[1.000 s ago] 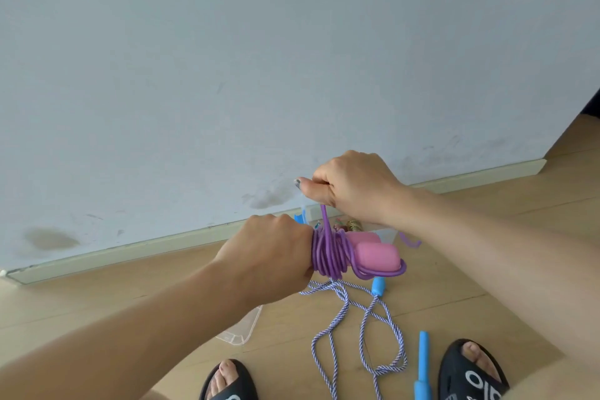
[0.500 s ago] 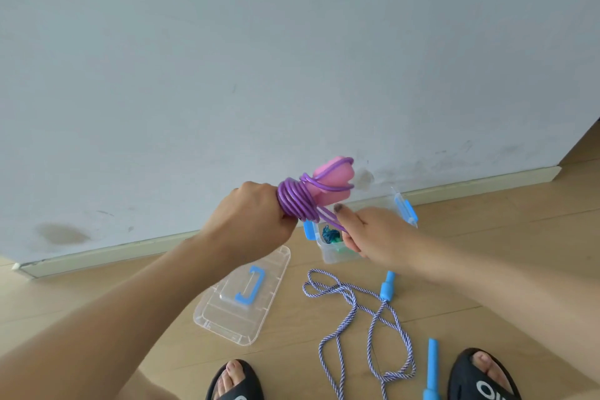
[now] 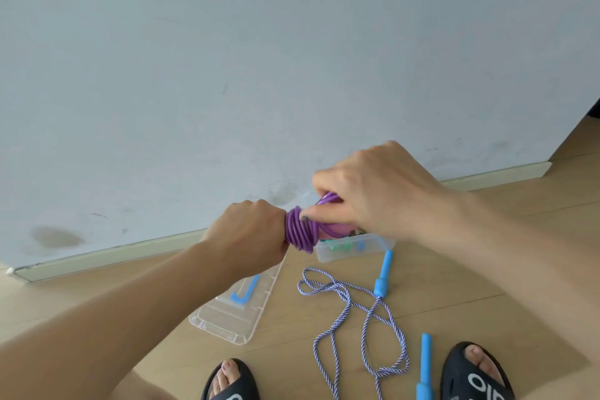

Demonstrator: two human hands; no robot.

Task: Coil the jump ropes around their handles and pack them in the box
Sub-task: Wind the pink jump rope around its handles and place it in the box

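Note:
My left hand (image 3: 250, 237) grips the pink handles of a purple jump rope (image 3: 300, 230), whose cord is coiled in tight turns beside my fist. My right hand (image 3: 370, 191) is over the handle tips, and its thumb and fingers pinch the loose end of the purple cord against the coil. Just under my hands a clear plastic box (image 3: 354, 247) stands open on the floor with a few items inside. A blue-and-white striped jump rope (image 3: 354, 315) with blue handles (image 3: 383, 273) lies loose on the wooden floor in front of the box.
The box's clear lid (image 3: 233, 312), with a blue clip, lies on the floor left of the striped rope. My feet in black sandals (image 3: 474, 373) stand at the bottom edge. A grey wall with a baseboard (image 3: 97, 256) runs right behind the box.
My right hand has risen from below the handles to over their tips, taking the cord end with it. The bundle has tilted from upward to roughly level.

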